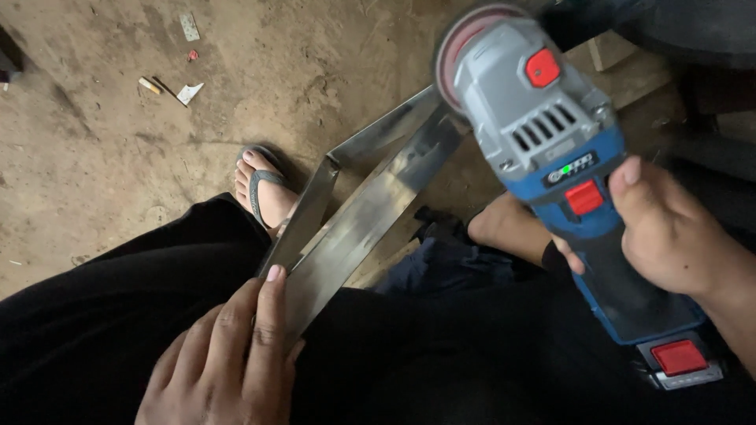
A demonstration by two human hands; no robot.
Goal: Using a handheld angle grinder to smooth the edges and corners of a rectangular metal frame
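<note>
Of the hands, the left hand [224,358] lies flat, fingers open, pressing the steel frame [358,212]; the right hand [669,232] grips the angle grinder [551,142].

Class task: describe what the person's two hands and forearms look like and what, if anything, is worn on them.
Both hands are bare: no gloves, rings or watch show. The left hand has short nails on its fingers. The right hand and its wrist show no sleeve.

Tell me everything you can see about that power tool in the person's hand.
The cordless angle grinder has a grey head with vent slots, a blue body, red buttons and a red-latched battery at its base. Its reddish disc, blurred, is by the upper end of the metal angle piece; contact cannot be told. The right hand grips its handle, tilting it up-left.
</note>
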